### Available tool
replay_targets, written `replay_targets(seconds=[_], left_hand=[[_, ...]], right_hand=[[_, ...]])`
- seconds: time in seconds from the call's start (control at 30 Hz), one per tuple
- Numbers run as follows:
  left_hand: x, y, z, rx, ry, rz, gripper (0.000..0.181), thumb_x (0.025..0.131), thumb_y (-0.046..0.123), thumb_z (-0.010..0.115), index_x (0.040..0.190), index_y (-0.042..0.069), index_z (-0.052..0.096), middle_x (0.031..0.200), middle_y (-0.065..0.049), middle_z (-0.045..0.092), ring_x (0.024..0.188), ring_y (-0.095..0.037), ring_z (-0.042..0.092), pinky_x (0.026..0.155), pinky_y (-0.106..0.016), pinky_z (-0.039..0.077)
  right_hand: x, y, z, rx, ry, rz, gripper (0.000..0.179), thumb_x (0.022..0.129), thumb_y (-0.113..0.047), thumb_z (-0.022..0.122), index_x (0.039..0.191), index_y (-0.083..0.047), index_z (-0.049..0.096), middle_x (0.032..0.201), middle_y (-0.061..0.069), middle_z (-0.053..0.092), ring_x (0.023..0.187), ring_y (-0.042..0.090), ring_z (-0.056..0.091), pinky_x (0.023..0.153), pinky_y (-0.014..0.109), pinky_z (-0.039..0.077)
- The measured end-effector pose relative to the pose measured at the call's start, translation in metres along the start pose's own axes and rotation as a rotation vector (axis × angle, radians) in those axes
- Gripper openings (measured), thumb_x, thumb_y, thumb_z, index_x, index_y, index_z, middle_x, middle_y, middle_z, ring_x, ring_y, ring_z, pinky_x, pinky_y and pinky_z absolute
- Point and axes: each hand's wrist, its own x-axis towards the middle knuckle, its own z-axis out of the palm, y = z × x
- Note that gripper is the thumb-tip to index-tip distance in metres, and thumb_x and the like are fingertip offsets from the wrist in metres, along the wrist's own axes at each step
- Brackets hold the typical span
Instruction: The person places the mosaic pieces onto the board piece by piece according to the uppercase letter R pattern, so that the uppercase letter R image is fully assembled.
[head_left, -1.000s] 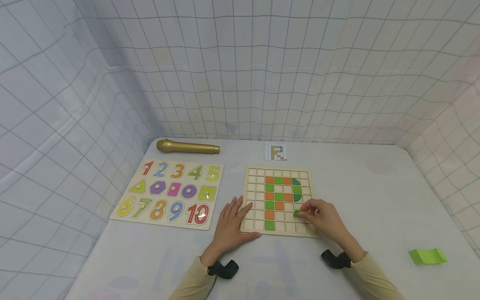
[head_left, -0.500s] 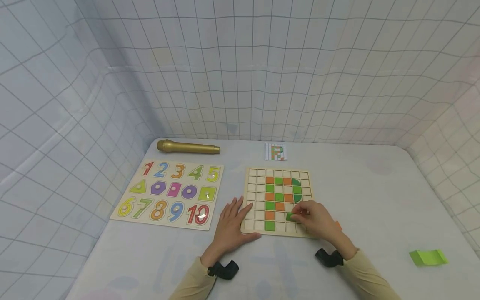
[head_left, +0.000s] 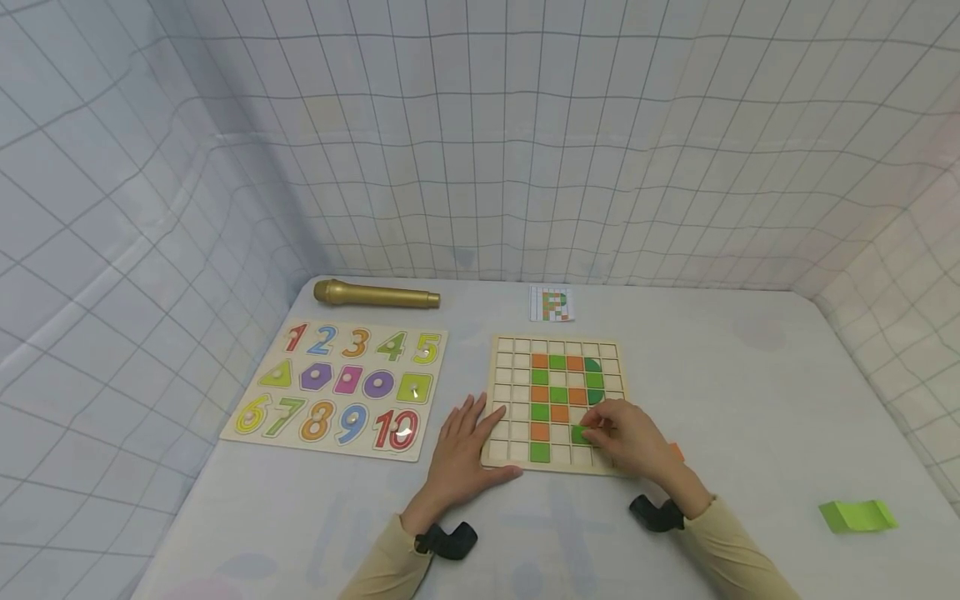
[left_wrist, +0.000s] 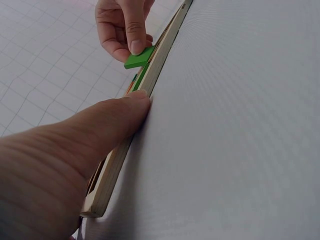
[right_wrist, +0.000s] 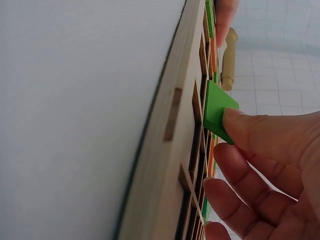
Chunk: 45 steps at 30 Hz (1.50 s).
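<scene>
A wooden grid board (head_left: 498, 450) lies on the table with orange, green and dark green tiles set in some of its squares, forming a letter-like shape. My right hand (head_left: 633, 437) pinches a green square tile (right_wrist: 216, 110) between thumb and fingers. That tile is tilted at the lower right part of the grid, one edge at a cell. My left hand (head_left: 463, 454) lies along the board's left edge with fingers extended. Its thumb (left_wrist: 120, 112) presses the front rim. The right hand covers several cells near the board's lower right corner.
A small pattern card (head_left: 551, 304) lies behind the board. On the left are a number-and-shape puzzle (head_left: 333, 387) and a gold microphone (head_left: 375, 294). An orange piece (head_left: 677, 452) shows beside the right wrist, and a bent light green block (head_left: 857, 516) sits at far right.
My right hand has moved a little left with the green tile, then nearly stopped over the lower right cells. The orange piece has come into view beside the wrist. The left hand stays still.
</scene>
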Motion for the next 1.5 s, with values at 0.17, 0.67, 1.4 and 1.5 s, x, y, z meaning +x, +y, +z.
replay_targets(seconds=[0.17, 0.67, 1.4, 1.5], left_hand=[[0.0000, -0.0002, 0.0002, -0.004, 0.001, 0.001, 0.086, 0.073, 0.055, 0.073, 0.143, 0.014, 0.044, 0.152, -0.014, 0.026, 0.142, -0.030, 0.014, 0.113, -0.045, 0.010], [-0.0010, -0.0003, 0.0006, -0.010, 0.009, 0.008, 0.086, 0.073, 0.055, 0.073, 0.143, 0.014, 0.044, 0.152, -0.014, 0.027, 0.141, -0.030, 0.015, 0.113, -0.046, 0.011], [-0.0004, -0.0012, 0.0021, -0.003, 0.009, 0.004, 0.086, 0.072, 0.056, 0.073, 0.142, 0.014, 0.044, 0.152, -0.014, 0.027, 0.142, -0.029, 0.014, 0.114, -0.045, 0.009], [-0.0003, -0.0008, 0.0015, -0.001, 0.007, 0.001, 0.086, 0.072, 0.056, 0.073, 0.142, 0.014, 0.044, 0.152, -0.014, 0.027, 0.142, -0.029, 0.014, 0.114, -0.045, 0.009]], right_hand=[[-0.0003, -0.0007, -0.0001, -0.014, 0.003, 0.001, 0.011, 0.078, -0.008, 0.077, 0.083, -0.014, 0.070, 0.078, -0.011, 0.057, 0.069, 0.009, 0.049, 0.060, 0.026, 0.045], [-0.0011, -0.0003, 0.0043, -0.108, 0.019, 0.001, 0.008, 0.078, -0.010, 0.078, 0.086, -0.012, 0.074, 0.077, -0.011, 0.056, 0.065, 0.006, 0.045, 0.056, 0.024, 0.041], [-0.0036, -0.0028, 0.0033, -0.138, 0.036, -0.034, 0.012, 0.078, -0.012, 0.078, 0.090, -0.011, 0.076, 0.078, -0.010, 0.058, 0.065, 0.005, 0.043, 0.058, 0.025, 0.039], [-0.0042, -0.0030, 0.0033, -0.137, 0.035, -0.038, 0.014, 0.078, -0.012, 0.078, 0.091, -0.010, 0.075, 0.078, -0.010, 0.057, 0.065, 0.006, 0.043, 0.059, 0.026, 0.039]])
